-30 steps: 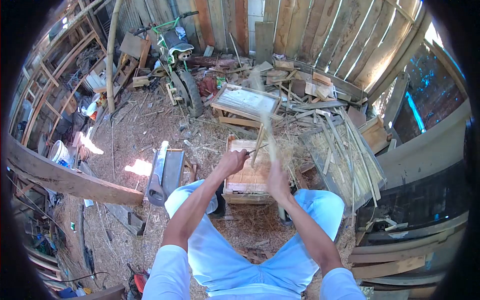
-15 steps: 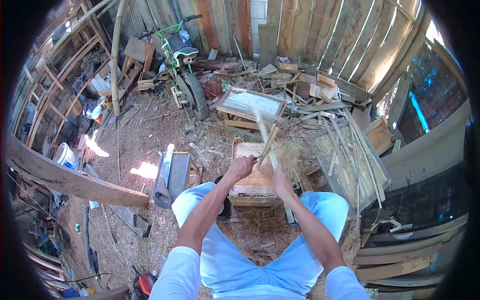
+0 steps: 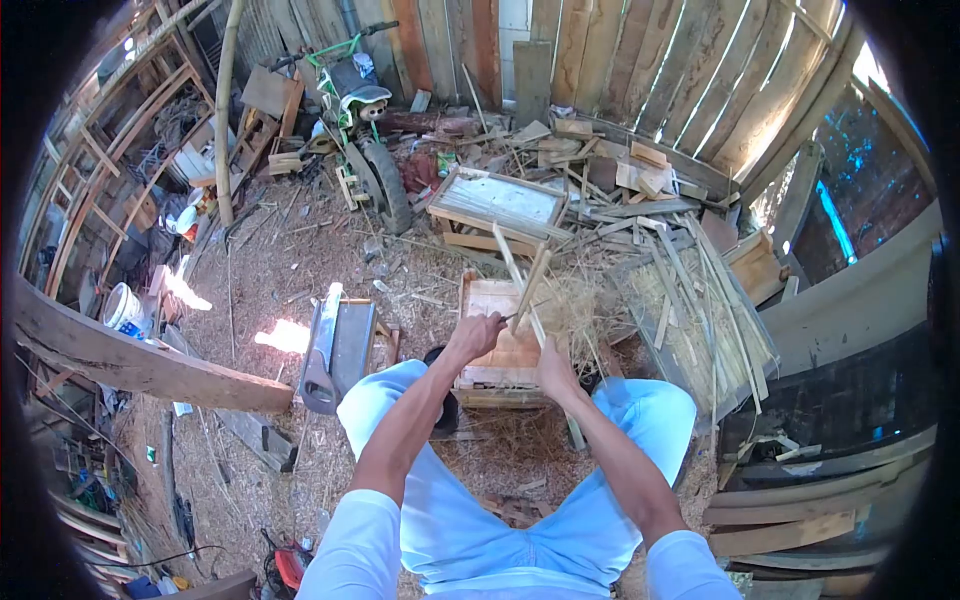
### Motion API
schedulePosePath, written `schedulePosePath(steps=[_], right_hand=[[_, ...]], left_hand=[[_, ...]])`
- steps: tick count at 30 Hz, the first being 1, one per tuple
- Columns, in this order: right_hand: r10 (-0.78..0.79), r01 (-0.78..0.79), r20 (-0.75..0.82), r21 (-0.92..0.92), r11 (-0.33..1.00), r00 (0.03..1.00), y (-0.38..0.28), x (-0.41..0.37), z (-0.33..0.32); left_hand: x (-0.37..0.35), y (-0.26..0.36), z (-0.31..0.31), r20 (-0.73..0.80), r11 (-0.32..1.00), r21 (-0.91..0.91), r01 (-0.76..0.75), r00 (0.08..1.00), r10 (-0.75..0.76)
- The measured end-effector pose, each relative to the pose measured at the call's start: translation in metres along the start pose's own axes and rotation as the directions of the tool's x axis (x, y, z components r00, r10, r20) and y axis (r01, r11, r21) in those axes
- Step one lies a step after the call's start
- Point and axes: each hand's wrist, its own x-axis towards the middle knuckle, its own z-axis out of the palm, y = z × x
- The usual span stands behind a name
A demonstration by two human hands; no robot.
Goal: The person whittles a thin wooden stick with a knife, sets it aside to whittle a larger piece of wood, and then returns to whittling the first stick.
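My left hand (image 3: 477, 337) is closed round the dark handle of a tool whose end meets a wooden piece (image 3: 531, 290). A pale thin wooden stick (image 3: 513, 268) is gripped in my right hand (image 3: 556, 372) and slants up to the left, crossing the wooden piece. Both hands are above a low wooden box (image 3: 470, 300) between my knees. Fine shavings (image 3: 585, 310) lie heaped at the right side of the box. What joins the tool and the wooden piece is too small to make out.
A handsaw (image 3: 322, 350) lies on a small dark bench (image 3: 355, 350) at the left. Further ahead are a small motorbike (image 3: 375, 170), a framed tray (image 3: 500, 203) and piled scrap wood (image 3: 650, 180). A slatted board (image 3: 690, 330) with strips leans at the right.
The pale stick, blurred before, now shows sharply and slants further left. My right hand has shifted slightly down and left; my left hand has moved a little left.
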Motion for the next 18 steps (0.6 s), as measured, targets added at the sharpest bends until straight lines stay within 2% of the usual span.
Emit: schedulePosePath(steps=[1,3,7,11,14,15,17,18], right_hand=[[-0.009,0.009,-0.011,-0.001,1.0,1.0,-0.004,0.003,-0.005],[0.005,0.018,-0.171,0.132,0.991,0.985,-0.013,0.001,-0.011],[0.051,-0.027,-0.128,0.185,0.982,0.99,0.01,-0.006,0.013],[0.035,-0.025,-0.087,0.119,0.993,0.996,0.022,0.01,0.023],[0.015,-0.014,0.061,-0.018,1.0,0.998,0.035,0.006,0.031],[0.017,-0.017,0.055,-0.014,1.0,0.998,0.027,0.002,0.026],[0.208,-0.196,-0.071,0.155,0.968,0.975,0.001,-0.004,0.009],[0.217,-0.205,-0.063,0.152,0.967,0.974,0.014,-0.004,0.018]], left_hand=[[-0.001,0.002,-0.002,-0.002,0.999,0.013,0.032,0.999,-0.032],[0.002,0.0,-0.002,-0.029,1.0,0.012,0.025,0.999,-0.025],[-0.005,-0.004,0.017,-0.02,1.0,0.005,0.02,1.0,-0.02],[0.007,-0.005,0.014,-0.026,0.999,0.013,0.029,0.999,-0.029],[-0.004,-0.003,0.021,-0.019,1.0,-0.015,0.023,1.0,-0.024],[-0.006,-0.007,0.026,-0.014,1.0,-0.002,0.019,1.0,-0.019],[0.003,-0.01,0.027,-0.025,1.0,0.005,0.015,1.0,-0.015],[0.001,-0.009,0.031,-0.024,1.0,0.005,0.027,0.999,-0.027]])
